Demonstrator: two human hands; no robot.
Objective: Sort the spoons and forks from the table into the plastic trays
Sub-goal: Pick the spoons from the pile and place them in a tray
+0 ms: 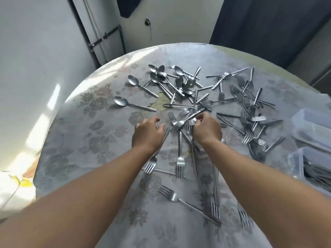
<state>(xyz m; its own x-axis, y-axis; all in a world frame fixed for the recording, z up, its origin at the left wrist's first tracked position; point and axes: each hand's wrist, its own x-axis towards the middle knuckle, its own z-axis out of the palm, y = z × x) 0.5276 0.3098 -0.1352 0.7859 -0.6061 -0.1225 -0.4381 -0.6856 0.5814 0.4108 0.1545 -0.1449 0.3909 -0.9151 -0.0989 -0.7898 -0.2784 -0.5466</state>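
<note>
I see a pale grey tablecloth (pixel 86 140) printed all over with darker grey flowers, and a worn yellowish-green patch (pixel 162 101) near its middle. The spoons (pixel 168 77) and forks (pixel 247 108) on it are plain silvery steel; some handles carry a fine embossed pattern. At my right edge the trays (pixel 311 133) look clear with a bluish tint. Behind the table I see a white wall (pixel 35 51), a dark navy curtain (pixel 265 24), and black pipes (pixel 100 42). Lower left, a white cloth (pixel 16 185) shows yellow markings.
</note>
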